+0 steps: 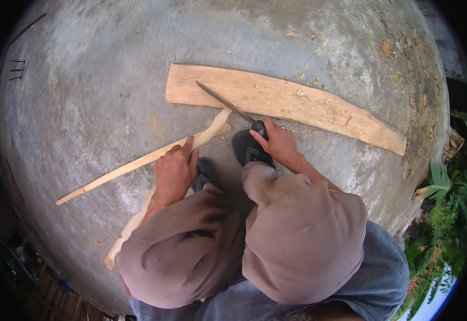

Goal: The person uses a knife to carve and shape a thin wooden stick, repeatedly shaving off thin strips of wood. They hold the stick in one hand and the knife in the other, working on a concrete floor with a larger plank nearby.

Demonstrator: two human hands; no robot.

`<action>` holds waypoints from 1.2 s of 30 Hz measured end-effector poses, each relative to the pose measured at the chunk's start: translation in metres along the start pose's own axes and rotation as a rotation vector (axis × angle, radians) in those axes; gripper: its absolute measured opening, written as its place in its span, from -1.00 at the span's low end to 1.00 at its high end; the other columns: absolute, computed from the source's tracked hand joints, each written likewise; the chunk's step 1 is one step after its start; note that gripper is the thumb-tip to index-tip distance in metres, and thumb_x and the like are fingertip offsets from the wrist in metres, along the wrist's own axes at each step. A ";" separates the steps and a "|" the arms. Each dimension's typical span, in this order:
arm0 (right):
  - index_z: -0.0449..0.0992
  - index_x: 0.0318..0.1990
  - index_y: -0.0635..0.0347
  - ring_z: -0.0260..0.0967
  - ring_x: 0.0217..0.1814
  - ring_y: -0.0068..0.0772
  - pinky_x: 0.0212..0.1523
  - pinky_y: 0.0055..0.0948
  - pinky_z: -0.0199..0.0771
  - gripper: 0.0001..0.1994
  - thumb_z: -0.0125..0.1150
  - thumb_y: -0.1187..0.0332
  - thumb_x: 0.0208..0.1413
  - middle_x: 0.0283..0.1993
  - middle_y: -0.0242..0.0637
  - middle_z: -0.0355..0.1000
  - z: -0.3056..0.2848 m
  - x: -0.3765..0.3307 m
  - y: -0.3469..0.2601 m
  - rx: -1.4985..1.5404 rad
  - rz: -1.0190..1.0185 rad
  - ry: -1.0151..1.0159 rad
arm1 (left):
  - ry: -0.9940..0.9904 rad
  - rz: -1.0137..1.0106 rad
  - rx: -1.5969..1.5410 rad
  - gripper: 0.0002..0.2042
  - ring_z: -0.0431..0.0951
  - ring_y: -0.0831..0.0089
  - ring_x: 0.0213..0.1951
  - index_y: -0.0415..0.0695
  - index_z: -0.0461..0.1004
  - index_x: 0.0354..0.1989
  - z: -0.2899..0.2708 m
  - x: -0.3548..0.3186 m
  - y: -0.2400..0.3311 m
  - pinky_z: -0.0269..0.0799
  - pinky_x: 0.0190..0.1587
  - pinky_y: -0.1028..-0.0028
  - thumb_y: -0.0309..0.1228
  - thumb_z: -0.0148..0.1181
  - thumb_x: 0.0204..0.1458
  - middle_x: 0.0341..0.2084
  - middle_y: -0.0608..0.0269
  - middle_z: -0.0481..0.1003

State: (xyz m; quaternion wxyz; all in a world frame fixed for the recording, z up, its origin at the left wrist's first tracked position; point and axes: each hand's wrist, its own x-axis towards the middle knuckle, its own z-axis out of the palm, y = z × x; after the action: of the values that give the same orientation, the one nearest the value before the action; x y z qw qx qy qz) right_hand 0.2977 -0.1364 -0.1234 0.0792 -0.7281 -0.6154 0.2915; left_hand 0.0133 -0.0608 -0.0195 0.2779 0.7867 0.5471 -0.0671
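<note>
My right hand [277, 143] is closed round the black handle of a long knife [224, 100], whose dark blade points up and left across the wide wooden board. Against the blade's lower side lies the upper end of a pale wooden strip [213, 126]; whether the edge bites into it I cannot tell. My left hand [175, 167] grips this strip further down, forefinger stretched along it. Past the left wrist the strip runs down beside my left knee. A second, straighter wooden strip [118, 168] lies slantwise on the ground and passes under the first one near my left fingers.
Beyond my feet, the curved wooden board [281, 96] lies on the grey concrete floor [105, 96], with shavings [301, 93] on and around it. My dark shoes [252, 148] stand close to the knife handle. Green plants [445, 214] border the right, and nails [17, 70] show at far left.
</note>
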 end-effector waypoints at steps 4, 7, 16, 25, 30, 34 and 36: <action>0.38 -0.02 0.22 0.57 -0.33 0.26 -0.36 0.07 0.59 -0.51 0.21 -0.09 0.30 -0.29 0.10 0.59 -0.004 -0.009 -0.010 0.099 -0.105 0.065 | 0.026 0.010 -0.005 -0.63 0.66 -0.14 -0.29 -0.15 0.54 0.18 0.005 -0.004 -0.004 0.55 -0.26 -0.01 -0.23 0.16 0.30 -0.30 -0.11 0.62; 0.38 -0.04 0.21 0.57 -0.32 0.26 -0.35 0.07 0.59 -0.52 0.21 -0.09 0.30 -0.30 0.10 0.58 -0.005 -0.015 -0.016 0.084 -0.129 0.100 | 0.026 0.025 -0.010 -0.64 0.66 -0.12 -0.30 -0.17 0.54 0.16 0.004 -0.003 -0.004 0.56 -0.27 0.00 -0.24 0.15 0.30 -0.30 -0.11 0.62; 0.40 -0.03 0.22 0.60 -0.33 0.18 -0.38 0.00 0.60 -0.49 0.24 -0.10 0.28 -0.25 -0.01 0.61 -0.002 -0.020 -0.011 0.103 -0.168 0.127 | 0.020 -0.004 -0.003 -0.64 0.66 -0.12 -0.30 -0.16 0.57 0.14 0.003 -0.004 0.001 0.56 -0.25 0.01 -0.23 0.17 0.28 -0.33 -0.13 0.63; 0.42 -0.05 0.19 0.61 -0.33 0.13 -0.40 -0.01 0.60 -0.52 0.25 -0.09 0.28 -0.25 0.01 0.60 0.006 -0.011 -0.008 0.047 -0.130 0.118 | 0.048 0.002 -0.027 -0.67 0.65 -0.16 -0.32 -0.13 0.61 0.10 0.001 -0.003 -0.001 0.54 -0.24 0.03 -0.26 0.23 0.24 -0.37 -0.16 0.63; 0.43 0.00 0.20 0.60 -0.33 0.18 -0.36 0.06 0.60 -0.50 0.23 -0.11 0.28 -0.24 0.03 0.60 0.005 -0.009 -0.002 -0.060 -0.025 0.042 | 0.024 0.041 -0.026 -0.65 0.66 -0.14 -0.32 -0.19 0.58 0.11 0.000 0.005 -0.002 0.57 -0.26 0.01 -0.25 0.20 0.26 -0.39 -0.15 0.63; 0.45 0.00 0.18 0.60 -0.36 0.16 -0.37 0.04 0.61 -0.50 0.24 -0.11 0.28 -0.24 0.00 0.61 0.006 -0.014 -0.001 -0.017 -0.043 0.092 | 0.046 0.009 -0.027 -0.67 0.65 -0.18 -0.32 -0.18 0.61 0.08 -0.001 0.001 0.001 0.56 -0.24 0.04 -0.28 0.26 0.22 -0.40 -0.18 0.63; 0.44 -0.01 0.19 0.60 -0.37 0.16 -0.39 0.04 0.60 -0.51 0.22 -0.11 0.29 -0.24 0.00 0.61 0.005 -0.020 -0.010 0.071 -0.151 0.119 | 0.045 -0.001 -0.039 -0.67 0.65 -0.18 -0.32 -0.18 0.61 0.08 0.000 -0.001 0.000 0.56 -0.24 0.04 -0.28 0.26 0.22 -0.39 -0.19 0.63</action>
State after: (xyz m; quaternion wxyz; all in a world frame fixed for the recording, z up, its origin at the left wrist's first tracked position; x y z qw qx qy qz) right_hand 0.2851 -0.1538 -0.1161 0.1629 -0.6924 -0.6520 0.2627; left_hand 0.0133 -0.0616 -0.0196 0.2807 0.7823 0.5548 -0.0386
